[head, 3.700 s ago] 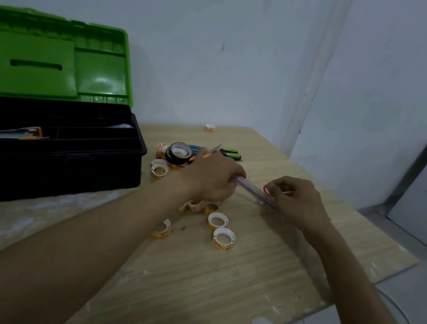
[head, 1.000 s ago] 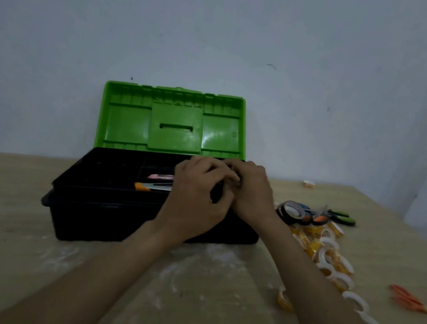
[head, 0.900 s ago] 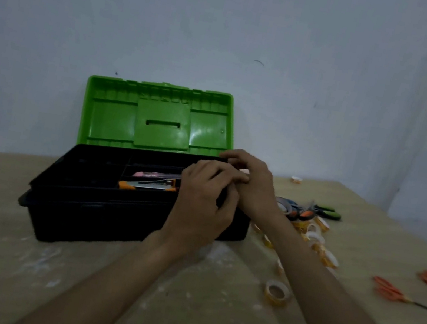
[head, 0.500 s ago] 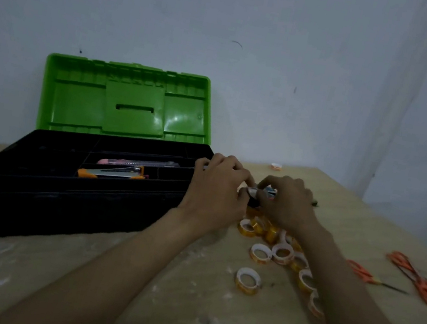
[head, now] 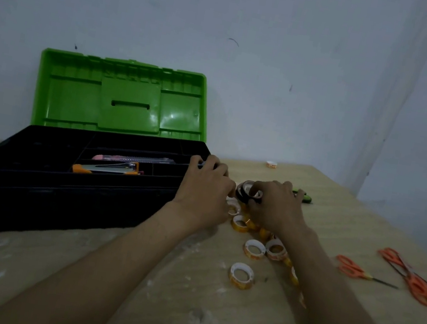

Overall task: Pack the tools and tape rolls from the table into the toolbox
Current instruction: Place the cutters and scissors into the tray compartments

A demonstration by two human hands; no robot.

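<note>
Right beside the toolbox (head: 65, 201), at its right end, our two hands meet over the heap of tape rolls (head: 254, 247). Our right hand (head: 276, 208) is curled around the black tape rolls (head: 248, 192), fingers on top and thumb side toward us, so we think it is holding them. Our left hand (head: 206, 189) sits just to the left of them, very close, fingers bent down. We cannot tell if it holds anything, because the back of the hand hides the fingers.

The box is open, with its green lid (head: 121, 97) standing up at the back. Inside, a pink cutter (head: 121, 159) and an orange cutter (head: 107, 168) lie long ways, left to right, in the narrow trays.

The black rolls lie to the right of the box, so the next move goes left and a bit up over the black wall. Our left hand is nearer the box, but the right hand has the rolls.

Many small yellow rolls wait on the table (head: 180, 313) under and in front of our right wrist. The orange scissors (head: 412, 275) lie far off to the right, well apart from the box, so the right hand is nearer to them. A green tool (head: 303, 196) peeks out behind our right hand.
</note>
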